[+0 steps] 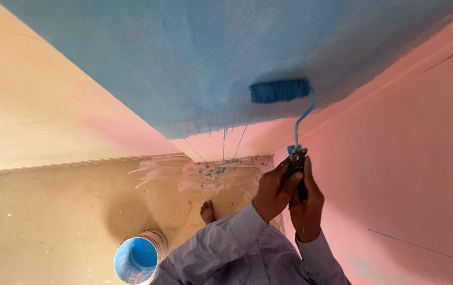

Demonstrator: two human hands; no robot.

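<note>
Both my hands grip the dark handle of a paint roller (pixel 280 91). My left hand (pixel 275 190) wraps the handle from the left and my right hand (pixel 306 203) from the right, close together. The roller's blue sleeve presses against the wall at the lower edge of a large blue painted patch (pixel 210 53). Below it the wall is pink, with thin blue drips running down. Grey sleeves cover my forearms.
A bucket of blue paint (pixel 137 257) stands on the tan floor at my lower left. My bare foot (pixel 207 212) is near the wall base, where pink spills and blue spots mark the floor. A cream wall (pixel 31 105) is on the left, a pink wall (pixel 406 158) on the right.
</note>
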